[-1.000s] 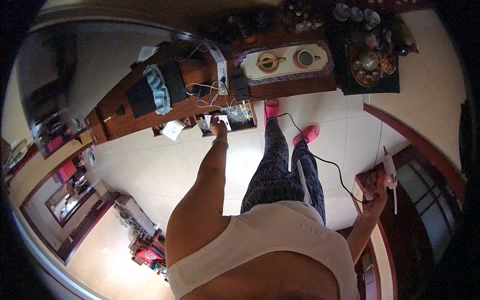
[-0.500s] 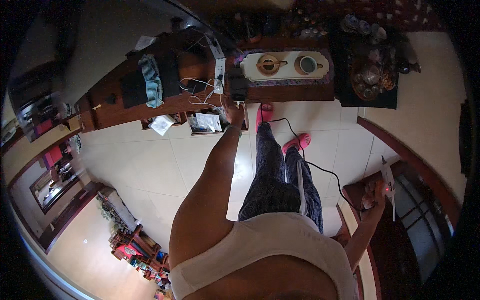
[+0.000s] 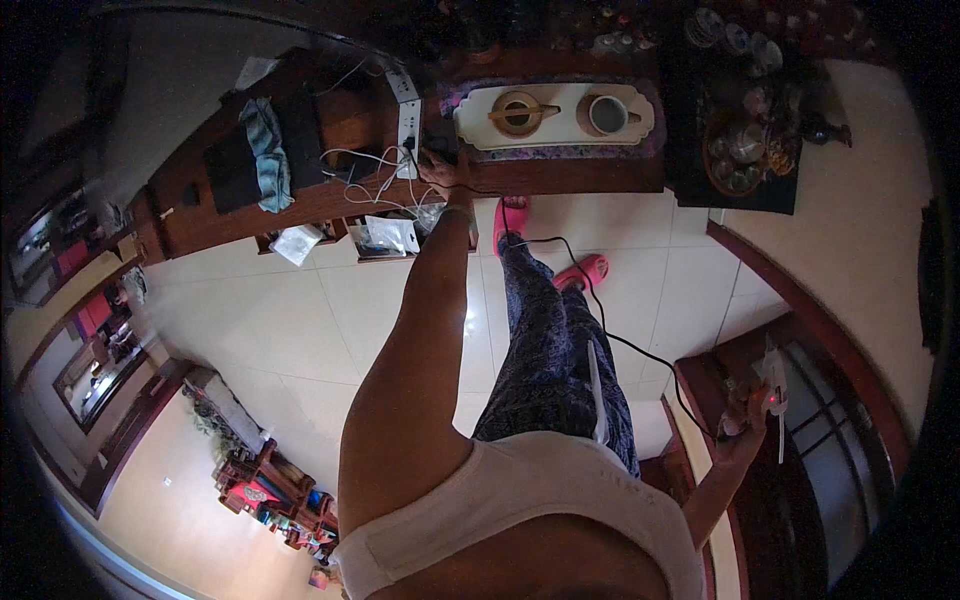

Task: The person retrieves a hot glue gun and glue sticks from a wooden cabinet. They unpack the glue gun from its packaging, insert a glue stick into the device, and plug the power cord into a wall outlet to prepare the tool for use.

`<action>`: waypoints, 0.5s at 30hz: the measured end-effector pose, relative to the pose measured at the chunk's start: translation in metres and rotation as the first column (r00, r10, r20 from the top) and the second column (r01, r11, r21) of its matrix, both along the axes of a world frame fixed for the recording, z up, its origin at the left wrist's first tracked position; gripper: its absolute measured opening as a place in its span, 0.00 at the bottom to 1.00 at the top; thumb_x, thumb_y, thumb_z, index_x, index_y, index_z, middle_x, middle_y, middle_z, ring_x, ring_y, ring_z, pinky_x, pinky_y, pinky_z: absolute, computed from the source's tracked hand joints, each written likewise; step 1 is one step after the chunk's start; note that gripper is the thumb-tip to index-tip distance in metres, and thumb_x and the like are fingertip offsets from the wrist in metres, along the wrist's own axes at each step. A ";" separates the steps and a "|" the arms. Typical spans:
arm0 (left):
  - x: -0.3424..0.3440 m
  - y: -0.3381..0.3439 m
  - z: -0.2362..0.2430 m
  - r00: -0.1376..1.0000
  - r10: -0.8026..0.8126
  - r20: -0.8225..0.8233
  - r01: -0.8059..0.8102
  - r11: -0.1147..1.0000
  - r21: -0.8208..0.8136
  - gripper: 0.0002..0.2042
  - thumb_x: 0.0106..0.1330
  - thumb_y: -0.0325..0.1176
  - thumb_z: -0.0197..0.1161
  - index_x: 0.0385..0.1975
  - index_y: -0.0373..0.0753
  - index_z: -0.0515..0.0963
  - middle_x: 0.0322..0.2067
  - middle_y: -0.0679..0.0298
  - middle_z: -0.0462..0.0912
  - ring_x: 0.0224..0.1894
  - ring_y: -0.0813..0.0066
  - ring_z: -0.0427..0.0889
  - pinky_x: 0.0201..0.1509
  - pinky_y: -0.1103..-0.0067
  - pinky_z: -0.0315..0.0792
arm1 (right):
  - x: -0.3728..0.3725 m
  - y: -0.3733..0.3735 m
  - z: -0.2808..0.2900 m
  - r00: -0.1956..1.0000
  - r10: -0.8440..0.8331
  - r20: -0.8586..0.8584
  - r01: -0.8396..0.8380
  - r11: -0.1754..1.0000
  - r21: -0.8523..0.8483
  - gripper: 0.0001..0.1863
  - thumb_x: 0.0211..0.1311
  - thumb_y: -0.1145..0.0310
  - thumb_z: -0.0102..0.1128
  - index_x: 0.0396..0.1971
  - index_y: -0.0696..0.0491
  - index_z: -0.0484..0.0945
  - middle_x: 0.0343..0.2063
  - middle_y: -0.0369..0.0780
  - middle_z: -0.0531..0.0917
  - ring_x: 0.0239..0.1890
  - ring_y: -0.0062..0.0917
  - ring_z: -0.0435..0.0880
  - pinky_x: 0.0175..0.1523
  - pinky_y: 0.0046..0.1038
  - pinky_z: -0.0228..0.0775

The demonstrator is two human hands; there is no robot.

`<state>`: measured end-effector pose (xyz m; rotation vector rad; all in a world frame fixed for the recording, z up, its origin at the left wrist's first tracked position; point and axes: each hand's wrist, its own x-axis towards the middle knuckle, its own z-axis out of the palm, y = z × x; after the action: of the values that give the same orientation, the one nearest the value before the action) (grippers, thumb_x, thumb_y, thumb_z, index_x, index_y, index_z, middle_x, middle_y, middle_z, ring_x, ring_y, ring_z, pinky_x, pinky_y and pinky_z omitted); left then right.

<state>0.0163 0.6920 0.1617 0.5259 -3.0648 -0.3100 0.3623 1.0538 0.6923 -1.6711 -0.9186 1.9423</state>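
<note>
On the right, my right hand (image 3: 737, 440) is closed around a white handheld tool (image 3: 773, 398) with a small red light, which looks like a glue gun. From it a black cord (image 3: 640, 347) loops left across the floor and my legs toward the table edge. My left arm is stretched forward, and my left hand (image 3: 438, 178) is at the table's front edge, beside a white power strip (image 3: 408, 130) and a dark object (image 3: 440, 138). Its fingers are dim and partly hidden, so their grip does not show. Tangled white cables (image 3: 375, 182) lie next to it.
A cream tray (image 3: 560, 145) holds a teapot (image 3: 518, 114) and a cup (image 3: 607, 115). Left on the table lies a blue cloth (image 3: 266, 160). Open drawers (image 3: 385, 240) with plastic packets jut out below. Glassware (image 3: 738, 150) stands at right, above a dark wooden cabinet (image 3: 800, 480).
My left hand has moved from over the drawer up to the table edge by the power strip. The black cord now reaches toward that hand. The right hand's tool has shifted slightly down.
</note>
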 end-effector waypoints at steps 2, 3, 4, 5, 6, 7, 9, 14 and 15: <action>-0.005 -0.008 0.005 0.988 -0.108 -0.107 0.112 0.993 0.026 0.47 0.46 0.59 0.64 0.61 0.33 0.57 0.55 0.38 0.61 0.57 0.44 0.62 0.61 0.59 0.58 | -0.007 0.000 0.000 0.998 -0.040 0.053 0.039 0.999 0.028 0.16 0.64 0.74 0.50 0.51 0.56 0.67 0.37 0.38 0.72 0.20 0.15 0.61 0.19 0.15 0.59; -0.004 -0.007 0.007 0.988 -0.073 -0.135 0.088 0.990 0.110 0.47 0.45 0.59 0.64 0.60 0.33 0.59 0.54 0.38 0.62 0.56 0.43 0.63 0.61 0.59 0.58 | -0.005 0.002 -0.001 0.999 -0.004 0.033 0.004 1.000 0.020 0.16 0.64 0.74 0.50 0.51 0.56 0.67 0.37 0.38 0.72 0.20 0.15 0.61 0.19 0.15 0.59; -0.005 -0.004 0.022 0.986 -0.034 -0.163 0.066 0.979 0.195 0.46 0.44 0.60 0.65 0.59 0.32 0.60 0.53 0.38 0.63 0.56 0.43 0.64 0.61 0.60 0.59 | -0.003 0.003 -0.001 0.999 0.032 0.011 -0.033 0.999 0.016 0.16 0.64 0.74 0.50 0.51 0.56 0.67 0.36 0.38 0.72 0.20 0.15 0.60 0.19 0.15 0.58; -0.008 -0.006 0.017 0.991 -0.030 -0.131 0.053 0.983 0.176 0.47 0.43 0.60 0.65 0.58 0.32 0.62 0.53 0.38 0.63 0.56 0.44 0.64 0.61 0.60 0.59 | 0.005 0.010 -0.005 0.994 0.107 -0.034 -0.107 0.994 0.005 0.15 0.64 0.74 0.50 0.51 0.56 0.67 0.36 0.38 0.71 0.21 0.15 0.60 0.19 0.15 0.58; -0.012 -0.007 0.007 0.995 -0.026 -0.099 0.041 0.987 0.156 0.47 0.41 0.61 0.66 0.57 0.32 0.63 0.54 0.38 0.63 0.57 0.44 0.64 0.62 0.60 0.59 | 0.009 0.012 -0.006 0.980 0.181 -0.078 -0.181 0.983 -0.002 0.15 0.63 0.74 0.50 0.50 0.55 0.67 0.35 0.38 0.71 0.21 0.15 0.60 0.19 0.15 0.58; -0.013 -0.011 -0.001 0.997 -0.008 -0.076 0.018 0.991 0.131 0.47 0.40 0.61 0.66 0.56 0.31 0.64 0.54 0.39 0.63 0.57 0.44 0.63 0.62 0.60 0.59 | -0.018 0.003 0.004 0.997 0.063 0.049 -0.062 0.998 -0.008 0.15 0.63 0.75 0.50 0.50 0.56 0.67 0.34 0.37 0.69 0.22 0.14 0.59 0.19 0.15 0.58; -0.008 -0.020 -0.023 0.992 -0.020 -0.127 0.035 0.993 0.113 0.48 0.38 0.62 0.67 0.56 0.32 0.65 0.54 0.39 0.63 0.57 0.45 0.64 0.62 0.60 0.59 | -0.015 0.010 0.003 0.990 0.118 -0.083 -0.121 0.992 -0.032 0.15 0.63 0.76 0.50 0.50 0.56 0.67 0.33 0.36 0.67 0.23 0.14 0.59 0.19 0.15 0.58; -0.007 -0.013 -0.008 0.990 0.011 -0.141 0.015 0.983 0.184 0.50 0.35 0.63 0.68 0.58 0.36 0.64 0.55 0.42 0.63 0.57 0.46 0.63 0.63 0.61 0.58 | -0.016 0.008 0.003 0.994 0.080 -0.072 -0.083 0.996 -0.032 0.15 0.62 0.78 0.49 0.49 0.56 0.66 0.33 0.36 0.64 0.24 0.15 0.57 0.21 0.15 0.58; -0.006 -0.011 -0.004 0.989 0.020 -0.147 0.011 0.977 0.212 0.50 0.35 0.63 0.68 0.58 0.36 0.63 0.55 0.43 0.63 0.57 0.47 0.63 0.63 0.61 0.58 | -0.019 0.008 0.005 0.991 0.090 -0.096 -0.095 0.994 -0.047 0.15 0.62 0.78 0.49 0.50 0.56 0.66 0.32 0.36 0.64 0.24 0.15 0.57 0.21 0.15 0.58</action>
<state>0.0103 0.6812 0.1574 0.4911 -2.9021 -0.6518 0.3437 1.0614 0.6975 -1.5761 -0.9337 2.1031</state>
